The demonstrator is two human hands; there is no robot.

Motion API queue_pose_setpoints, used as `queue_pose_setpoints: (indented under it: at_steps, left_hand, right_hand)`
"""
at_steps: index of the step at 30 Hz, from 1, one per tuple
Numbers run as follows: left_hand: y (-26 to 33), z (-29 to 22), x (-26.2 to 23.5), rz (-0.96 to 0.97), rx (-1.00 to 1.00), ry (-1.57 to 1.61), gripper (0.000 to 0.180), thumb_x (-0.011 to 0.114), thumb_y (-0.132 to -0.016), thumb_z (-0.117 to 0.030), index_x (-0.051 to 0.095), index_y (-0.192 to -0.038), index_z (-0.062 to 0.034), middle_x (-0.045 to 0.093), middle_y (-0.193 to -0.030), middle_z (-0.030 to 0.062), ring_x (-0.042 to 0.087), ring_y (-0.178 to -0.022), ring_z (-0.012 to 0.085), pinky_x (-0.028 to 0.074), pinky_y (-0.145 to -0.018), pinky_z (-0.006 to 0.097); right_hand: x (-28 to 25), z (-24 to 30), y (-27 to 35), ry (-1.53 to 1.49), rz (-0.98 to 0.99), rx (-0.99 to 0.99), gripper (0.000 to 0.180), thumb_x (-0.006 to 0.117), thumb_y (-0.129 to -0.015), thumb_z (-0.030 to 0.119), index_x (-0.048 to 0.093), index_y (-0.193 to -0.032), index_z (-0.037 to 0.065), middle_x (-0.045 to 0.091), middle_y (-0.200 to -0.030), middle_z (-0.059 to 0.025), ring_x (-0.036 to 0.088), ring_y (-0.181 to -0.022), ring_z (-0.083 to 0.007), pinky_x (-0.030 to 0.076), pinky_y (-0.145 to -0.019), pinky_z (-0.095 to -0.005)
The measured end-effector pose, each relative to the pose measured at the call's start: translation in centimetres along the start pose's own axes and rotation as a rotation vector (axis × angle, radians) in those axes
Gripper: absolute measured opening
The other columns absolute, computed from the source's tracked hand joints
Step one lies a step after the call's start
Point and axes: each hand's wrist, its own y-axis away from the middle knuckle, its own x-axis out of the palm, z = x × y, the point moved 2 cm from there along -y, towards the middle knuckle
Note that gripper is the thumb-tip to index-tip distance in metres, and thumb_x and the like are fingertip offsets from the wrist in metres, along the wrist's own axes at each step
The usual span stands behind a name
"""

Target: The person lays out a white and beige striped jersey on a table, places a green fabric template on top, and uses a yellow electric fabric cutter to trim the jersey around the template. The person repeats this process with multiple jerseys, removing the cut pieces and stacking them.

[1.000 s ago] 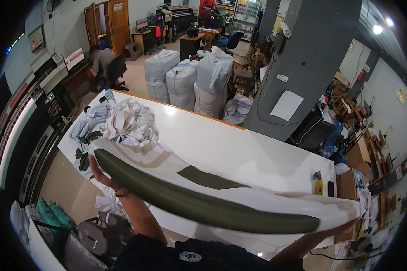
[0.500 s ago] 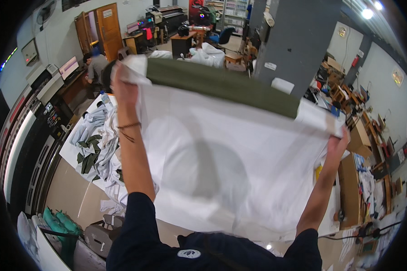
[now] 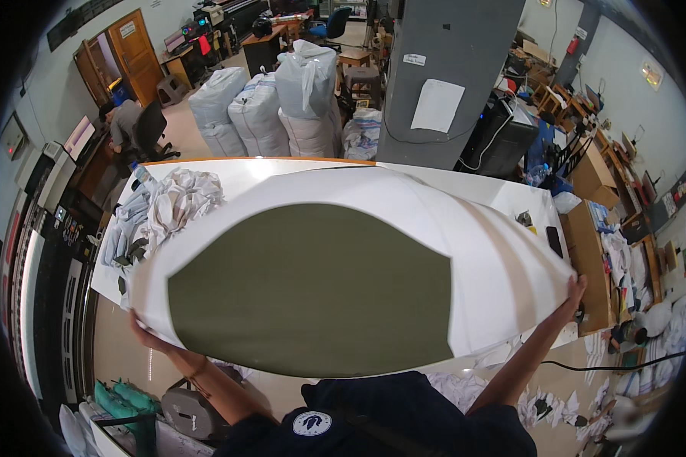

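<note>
- Spreading: the cloth (image 3: 312,289), held upright in front of the camera half a second ago with its olive band along the top, now lies billowed out flat over the bench (image 3: 511,199); I judge it is being laid down for smoothing or folding.
- Cloth: white fabric with a large olive-green panel in the middle; thin, limp, matte weave; domed with trapped air; soft creases toward 3 o'clock. It covers most of the bench, its near edge overhanging at 6 o'clock.
- Left hand (image 3: 139,329): at 8 o'clock, closed on the cloth's near-left corner; fingers mostly hidden under the fabric.
- Right hand (image 3: 575,288): at 4 o'clock, gripping the cloth's near-right edge, fingertips showing just past the hem.
- Bench: white, smooth, glossy top with an orange edge strip at the far side; bare strip showing at 1 to 2 o'clock.
- Heap of garments (image 3: 168,209): at 10 o'clock on the bench, just beside the cloth's left edge; crumpled, white and pale grey.
- Sacks (image 3: 263,110): at 12 o'clock beyond the bench, three bulging white woven bags, tied tops.
- Pillar (image 3: 442,76): grey, square, with a white paper sheet stuck on.
</note>
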Motion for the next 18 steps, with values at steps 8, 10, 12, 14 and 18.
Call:
queue_pose_setpoints:
  at_steps: [8, 10, 12, 14, 18]
  left_hand:
    - [2.7, 13.1, -16.3, -0.097, -0.449, -0.083, 0.046, 0.068, -0.090, -0.035, 0.063, -0.125, -0.0048, 0.069, -0.121, 0.0102, 0.067, -0.110, 0.0274, 0.053, -0.097, 0.043]
    - [3.5, 14.8, -17.5, -0.182, -0.522, -0.119, 0.042, 0.072, -0.088, -0.033, 0.064, -0.120, -0.0058, 0.070, -0.116, 0.0088, 0.068, -0.104, 0.0261, 0.055, -0.093, 0.041]
    - [3.3, 15.8, -20.9, -0.247, -0.610, -0.207, 0.040, 0.073, -0.087, -0.032, 0.064, -0.117, -0.0070, 0.069, -0.110, 0.0080, 0.067, -0.100, 0.0252, 0.056, -0.086, 0.042]
    - [3.8, 16.4, -24.1, -0.271, -0.645, -0.465, 0.040, 0.076, -0.084, -0.033, 0.063, -0.113, -0.0080, 0.066, -0.106, 0.0100, 0.064, -0.096, 0.0265, 0.055, -0.074, 0.045]
    - [5.3, 16.6, -27.2, -0.358, -0.654, -0.903, 0.054, 0.079, -0.078, -0.031, 0.056, -0.118, -0.0016, 0.060, -0.110, 0.0173, 0.061, -0.097, 0.0359, 0.053, -0.075, 0.048]
  right_hand:
    - [-3.2, -11.6, 5.1, 0.104, 0.389, 0.337, 0.026, 0.069, -0.086, -0.006, 0.060, -0.108, 0.005, 0.065, -0.104, -0.0095, 0.066, -0.093, -0.0197, 0.058, -0.080, -0.0309]
    - [-3.6, -13.0, 5.3, 0.188, 0.444, 0.370, 0.023, 0.070, -0.087, -0.004, 0.061, -0.107, 0.004, 0.065, -0.104, -0.0093, 0.066, -0.091, -0.0185, 0.058, -0.077, -0.0299]
    - [-3.6, -14.1, 5.9, 0.269, 0.480, 0.383, 0.023, 0.070, -0.088, 0.000, 0.062, -0.110, 0.003, 0.065, -0.101, -0.0082, 0.065, -0.085, -0.0167, 0.056, -0.071, -0.0283]
    - [-3.8, -15.1, 6.2, 0.351, 0.459, 0.345, 0.025, 0.070, -0.088, 0.001, 0.063, -0.112, 0.003, 0.063, -0.096, -0.0062, 0.064, -0.082, -0.0159, 0.055, -0.070, -0.0275]
    - [-6.4, -17.9, 5.3, 0.557, 0.468, 0.263, 0.028, 0.070, -0.088, 0.002, 0.065, -0.115, 0.000, 0.063, -0.108, -0.0096, 0.064, -0.091, -0.0173, 0.055, -0.072, -0.0290]
